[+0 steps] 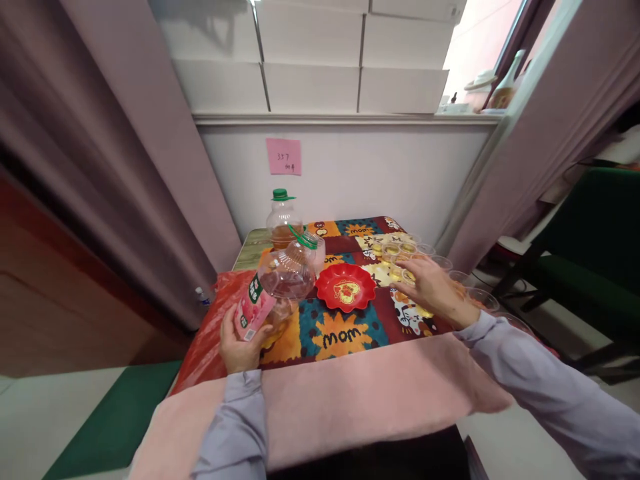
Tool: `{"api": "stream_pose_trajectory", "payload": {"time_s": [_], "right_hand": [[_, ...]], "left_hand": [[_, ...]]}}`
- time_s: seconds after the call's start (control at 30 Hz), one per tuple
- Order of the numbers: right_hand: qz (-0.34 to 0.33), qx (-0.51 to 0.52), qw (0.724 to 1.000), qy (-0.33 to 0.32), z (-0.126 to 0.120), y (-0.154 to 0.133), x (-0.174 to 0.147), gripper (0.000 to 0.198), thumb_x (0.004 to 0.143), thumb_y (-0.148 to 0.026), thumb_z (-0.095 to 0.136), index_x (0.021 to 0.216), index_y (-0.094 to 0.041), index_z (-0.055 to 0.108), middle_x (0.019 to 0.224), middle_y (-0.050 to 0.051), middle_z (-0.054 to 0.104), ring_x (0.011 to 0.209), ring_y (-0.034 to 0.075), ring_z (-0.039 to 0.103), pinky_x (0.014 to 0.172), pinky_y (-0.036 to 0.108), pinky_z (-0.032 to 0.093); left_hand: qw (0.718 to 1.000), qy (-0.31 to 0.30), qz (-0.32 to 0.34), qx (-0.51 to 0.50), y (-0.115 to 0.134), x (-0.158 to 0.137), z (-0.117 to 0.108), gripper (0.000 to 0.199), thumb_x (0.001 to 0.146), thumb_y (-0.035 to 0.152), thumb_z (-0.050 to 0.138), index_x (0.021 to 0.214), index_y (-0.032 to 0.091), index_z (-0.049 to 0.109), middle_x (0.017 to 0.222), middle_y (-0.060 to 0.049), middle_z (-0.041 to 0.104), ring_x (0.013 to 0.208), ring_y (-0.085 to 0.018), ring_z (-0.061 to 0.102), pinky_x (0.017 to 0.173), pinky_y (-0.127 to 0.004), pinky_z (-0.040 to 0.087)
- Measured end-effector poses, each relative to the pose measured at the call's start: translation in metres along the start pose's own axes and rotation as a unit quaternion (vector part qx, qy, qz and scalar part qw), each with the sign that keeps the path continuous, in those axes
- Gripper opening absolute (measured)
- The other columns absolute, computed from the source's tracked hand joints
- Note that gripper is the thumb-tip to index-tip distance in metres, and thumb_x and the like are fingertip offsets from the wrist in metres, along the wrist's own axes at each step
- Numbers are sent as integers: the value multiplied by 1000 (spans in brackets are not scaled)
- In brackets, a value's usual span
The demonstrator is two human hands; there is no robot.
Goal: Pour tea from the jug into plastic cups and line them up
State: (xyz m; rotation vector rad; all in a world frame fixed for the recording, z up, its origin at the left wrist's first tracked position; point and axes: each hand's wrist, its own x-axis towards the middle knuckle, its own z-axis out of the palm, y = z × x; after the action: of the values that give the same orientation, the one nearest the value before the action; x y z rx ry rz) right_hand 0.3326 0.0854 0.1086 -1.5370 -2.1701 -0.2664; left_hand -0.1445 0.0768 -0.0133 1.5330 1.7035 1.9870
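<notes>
My left hand (243, 343) is closed round the lower part of a clear plastic jug (290, 270) with a pink label (253, 308) and a green handle ring (303, 237). The jug tilts, its neck up and to the right. My right hand (425, 287) is at a group of small clear plastic cups (393, 249) holding yellow liquid. One cup (408, 276) shows between its thumb and forefinger; the other fingers are partly hidden. A red scalloped dish (345, 288) with a gold pattern lies between my hands.
Behind the tilted jug stands another jug (283, 227), green-capped, with brown liquid. More clear cups (483, 300) line the table's right side. A patterned cloth (340, 337) covers the table, red plastic sheeting (210, 340) its left edge. A pink note (284, 157) is on the wall.
</notes>
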Motion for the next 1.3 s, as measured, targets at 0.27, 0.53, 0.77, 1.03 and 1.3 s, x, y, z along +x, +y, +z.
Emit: {"api": "stream_pose_trajectory", "payload": {"time_s": [0.27,0.53,0.77,1.03,1.3], "right_hand": [[3,36,993,-115,35,-111,131,31,107,-36,63,132,-24,76,128,11,77,116,26,74,93,34,55],[-30,25,982,-184,80,-137,205,30,102,-23,62,128,-20,77,129,19,78,112,32,77,93,39,58],[-22,22,981,-193,85,-130,213,25,102,-28,64,116,-20,83,111,20,83,106,33,79,90,38,57],[-6,57,989,-134,81,-127,213,20,99,-34,70,99,-23,86,91,10,83,91,25,76,77,28,50],[11,99,994,34,31,-102,195,27,106,-35,60,111,-19,81,110,11,80,98,24,71,86,33,47]], "left_hand": [[999,-9,-39,-19,1,-1,-6,102,57,74,95,139,21,65,142,-18,67,135,-41,64,119,-56,48],[999,-17,-37,16,-2,-6,-10,111,56,82,91,143,19,63,146,-22,65,139,-45,61,121,-60,45],[999,-15,-14,27,9,-9,-9,106,63,80,90,147,22,62,148,-20,63,142,-42,60,123,-56,44],[999,-16,-6,41,10,-9,-9,108,62,82,89,146,20,62,146,-20,65,139,-42,61,121,-56,46],[999,-31,-13,34,-1,-4,-10,109,58,79,92,145,21,62,147,-20,65,138,-43,61,120,-58,47]]}}
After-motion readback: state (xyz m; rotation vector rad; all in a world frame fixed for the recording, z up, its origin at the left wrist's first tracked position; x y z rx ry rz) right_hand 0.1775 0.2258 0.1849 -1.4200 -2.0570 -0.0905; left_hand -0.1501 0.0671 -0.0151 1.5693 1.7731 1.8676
